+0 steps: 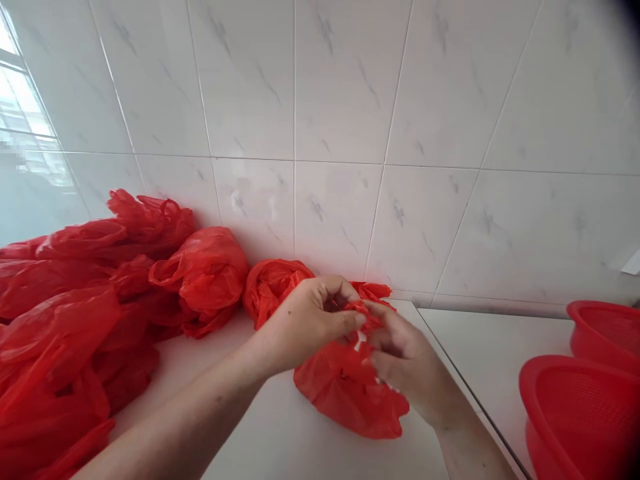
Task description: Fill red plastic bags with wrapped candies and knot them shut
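Note:
A red plastic bag [350, 393] lies on the white tabletop in front of me, its upper part gathered between my hands. My left hand [317, 320] pinches the bunched top of the bag, thumb against fingers. From the other side, my right hand [407, 360] grips the same twisted plastic, its fingers curled round it. What the bag contains, if anything, cannot be seen. Just behind my left hand sits another crumpled red bag [275, 283], partly covered by that hand.
A heap of red plastic bags [60, 347] covers the left side, with one rounded red bag [213, 273] at its right end. Two red plastic baskets [550, 373] stand at the right. A tiled wall [340, 100] rises behind the white table [260, 427]; a seam runs across its right part.

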{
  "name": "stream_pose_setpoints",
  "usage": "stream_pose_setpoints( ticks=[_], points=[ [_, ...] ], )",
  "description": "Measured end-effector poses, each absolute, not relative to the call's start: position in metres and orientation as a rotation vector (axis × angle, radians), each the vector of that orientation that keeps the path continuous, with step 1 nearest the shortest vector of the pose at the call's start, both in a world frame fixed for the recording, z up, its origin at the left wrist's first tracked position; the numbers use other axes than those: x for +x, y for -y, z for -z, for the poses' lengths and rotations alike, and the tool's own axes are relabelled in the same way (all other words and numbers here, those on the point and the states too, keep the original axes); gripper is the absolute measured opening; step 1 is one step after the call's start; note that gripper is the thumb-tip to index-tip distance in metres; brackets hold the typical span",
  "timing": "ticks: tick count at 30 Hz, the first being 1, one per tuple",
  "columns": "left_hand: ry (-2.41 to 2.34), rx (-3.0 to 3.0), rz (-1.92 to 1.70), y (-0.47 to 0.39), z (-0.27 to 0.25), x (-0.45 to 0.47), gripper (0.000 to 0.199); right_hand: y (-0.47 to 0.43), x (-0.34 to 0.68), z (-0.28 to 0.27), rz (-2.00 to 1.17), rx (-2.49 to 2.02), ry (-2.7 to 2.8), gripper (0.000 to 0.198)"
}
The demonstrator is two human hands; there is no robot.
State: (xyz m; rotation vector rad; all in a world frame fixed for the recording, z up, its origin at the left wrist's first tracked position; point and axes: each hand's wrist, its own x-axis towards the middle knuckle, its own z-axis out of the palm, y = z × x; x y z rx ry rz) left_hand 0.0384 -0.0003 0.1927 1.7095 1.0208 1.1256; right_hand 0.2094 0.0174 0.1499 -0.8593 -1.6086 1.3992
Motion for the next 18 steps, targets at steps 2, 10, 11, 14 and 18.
stream_pose_setpoints(
  ticks=[2, 10, 11, 14, 18],
  points=[
    [-0.985, 1.721, -1.18, 0.0, -0.181, 0.047, 0.013, -0.021, 0.203, -0.146, -1.391, -0.941, 1.67, 0.026],
    [-1.326, 2.291, -1.224, -0.005, -0.134, 0.044, 0.032, -0.041, 0.201, -0.126, -1.417, -1.145, 1.537, 0.024],
    [-1.333, 2.258, -1.219, -0.007, -0.13, 0.044, 0.027, -0.041, 0.201, -0.125, -1.431, -1.122, 1.546, 0.022],
    [-1.356, 2.112, -1.263, -0.014, -0.119, 0.043, 0.012, -0.041, 0.203, -0.121, -1.48, -1.042, 1.582, 0.024],
    [-1.323, 1.788, -1.318, -0.018, -0.112, 0.043, 0.012, -0.048, 0.213, -0.117, -1.559, -0.896, 1.589, 0.04]
  ],
)
